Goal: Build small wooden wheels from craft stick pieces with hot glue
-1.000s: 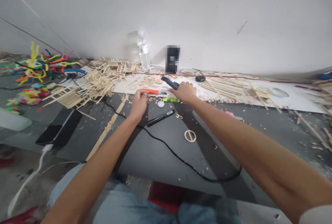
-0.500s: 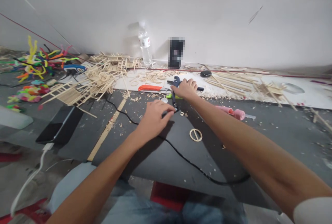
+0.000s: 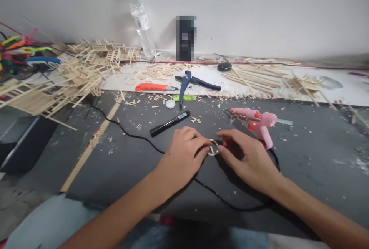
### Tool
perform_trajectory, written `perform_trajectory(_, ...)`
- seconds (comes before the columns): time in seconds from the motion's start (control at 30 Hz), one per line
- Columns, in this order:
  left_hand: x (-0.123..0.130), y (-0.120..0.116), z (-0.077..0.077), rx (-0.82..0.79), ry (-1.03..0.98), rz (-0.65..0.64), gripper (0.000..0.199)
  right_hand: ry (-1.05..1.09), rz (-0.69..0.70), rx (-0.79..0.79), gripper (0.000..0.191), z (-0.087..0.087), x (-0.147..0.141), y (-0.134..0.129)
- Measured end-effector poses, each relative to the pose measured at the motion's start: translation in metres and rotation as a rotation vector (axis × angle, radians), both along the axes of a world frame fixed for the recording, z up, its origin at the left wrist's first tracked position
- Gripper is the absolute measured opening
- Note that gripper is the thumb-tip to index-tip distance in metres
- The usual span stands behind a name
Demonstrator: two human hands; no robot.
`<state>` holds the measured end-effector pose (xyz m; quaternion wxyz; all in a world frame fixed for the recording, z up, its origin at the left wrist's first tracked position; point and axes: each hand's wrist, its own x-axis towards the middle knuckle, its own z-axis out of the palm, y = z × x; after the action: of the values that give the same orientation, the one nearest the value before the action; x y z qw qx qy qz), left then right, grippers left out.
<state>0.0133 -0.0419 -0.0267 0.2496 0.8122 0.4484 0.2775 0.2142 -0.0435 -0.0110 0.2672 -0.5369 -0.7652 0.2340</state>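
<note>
A small wooden ring with a crossbar is between my two hands. The fingers and thumb of my left hand pinch its left edge. My right hand is at its right side, thumb at the rim and index finger apart from the thumb. A black marker lies beyond my left hand. To the right, a pink glue gun rests on the table, its red light on. Farther back lie dark blue pipe cutters with their handles spread.
An orange utility knife, a green tube and a white cap lie behind the marker. Wooden stick models pile up at left; a plastic bottle leans at the wall. A black cable crosses the table.
My right hand has let go of the pipe cutters and come back to the ring. My left hand has put down the marker and moved right, onto the ring. The view has shifted.
</note>
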Motion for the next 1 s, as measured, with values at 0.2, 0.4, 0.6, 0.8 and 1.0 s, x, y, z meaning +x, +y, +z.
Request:
perform_trajectory(0.2,0.015,-0.007,-0.013,-0.089,-0.009,0.149,0.013,-0.045,0.075,-0.051,0.027,-0.023,0.013,-0.001)
perform_trajectory(0.4,0.019,-0.009,-0.013,-0.031,0.042,0.212,0.009,-0.081,0.167,0.002,0.035,-0.024,0.009,-0.004)
perform_trajectory(0.6,0.013,-0.012,-0.008,-0.002,0.093,0.202,0.017,-0.048,0.156,-0.005,0.034,-0.023,0.009,-0.002)
perform_trajectory(0.8,0.006,-0.013,-0.005,0.026,0.144,0.168,0.033,-0.019,0.15,-0.035,0.028,-0.021,0.011,-0.001)
perform_trajectory(1.0,0.009,-0.01,0.002,-0.051,0.076,0.163,0.02,0.049,0.193,0.022,0.026,-0.017,0.01,0.001)
